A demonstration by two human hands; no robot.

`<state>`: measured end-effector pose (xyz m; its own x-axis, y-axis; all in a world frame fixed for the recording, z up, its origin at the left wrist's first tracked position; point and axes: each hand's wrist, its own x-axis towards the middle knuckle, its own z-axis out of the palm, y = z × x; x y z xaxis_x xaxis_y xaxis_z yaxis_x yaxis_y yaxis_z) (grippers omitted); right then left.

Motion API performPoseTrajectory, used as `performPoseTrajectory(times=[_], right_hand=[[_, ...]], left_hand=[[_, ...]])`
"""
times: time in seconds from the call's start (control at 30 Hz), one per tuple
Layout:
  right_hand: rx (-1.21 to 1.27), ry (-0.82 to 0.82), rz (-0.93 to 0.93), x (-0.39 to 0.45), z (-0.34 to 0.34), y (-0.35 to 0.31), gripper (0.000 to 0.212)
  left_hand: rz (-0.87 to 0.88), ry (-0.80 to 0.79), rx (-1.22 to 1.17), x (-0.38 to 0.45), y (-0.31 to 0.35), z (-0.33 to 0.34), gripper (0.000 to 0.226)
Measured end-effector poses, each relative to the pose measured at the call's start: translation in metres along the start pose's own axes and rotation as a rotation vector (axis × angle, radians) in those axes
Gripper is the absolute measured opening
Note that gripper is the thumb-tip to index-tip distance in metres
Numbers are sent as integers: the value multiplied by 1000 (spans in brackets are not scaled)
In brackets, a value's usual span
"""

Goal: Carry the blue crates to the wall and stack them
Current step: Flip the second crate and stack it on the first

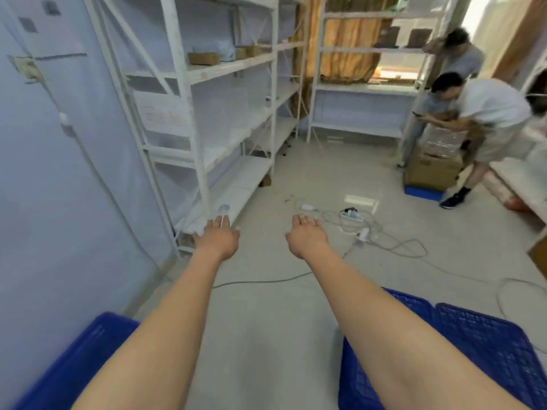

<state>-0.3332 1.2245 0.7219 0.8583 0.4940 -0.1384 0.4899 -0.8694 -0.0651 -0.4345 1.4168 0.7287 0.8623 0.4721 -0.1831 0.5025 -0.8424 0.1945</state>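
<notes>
Both my arms stretch forward over the floor. My left hand and my right hand are spread flat, fingers apart, holding nothing. A blue crate lies at the bottom left, against the pale wall, partly under my left forearm. Blue mesh crates lie at the bottom right, partly under my right forearm. Neither hand touches a crate.
White metal shelving lines the left and far sides. A power strip with cables sprawls across the floor ahead. Two people bend over cardboard boxes on a blue pallet at the right. A bench edge runs along the right.
</notes>
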Motion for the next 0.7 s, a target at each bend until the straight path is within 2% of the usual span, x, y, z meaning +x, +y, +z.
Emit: performPoseTrajectory(times=[0.13, 0.43, 0.57, 0.7], right_hand=[[28, 29, 162, -50, 0, 149, 62], [4, 31, 391, -177, 18, 485, 63], [33, -12, 476, -221, 39, 591, 64], [60, -58, 568, -231, 66, 677, 64]], left_hand=[[156, -54, 26, -17, 151, 34, 62], [388, -122, 48, -73, 492, 143, 62], [478, -196, 50, -101, 601, 197, 62], [539, -260, 101, -105, 679, 244, 62]])
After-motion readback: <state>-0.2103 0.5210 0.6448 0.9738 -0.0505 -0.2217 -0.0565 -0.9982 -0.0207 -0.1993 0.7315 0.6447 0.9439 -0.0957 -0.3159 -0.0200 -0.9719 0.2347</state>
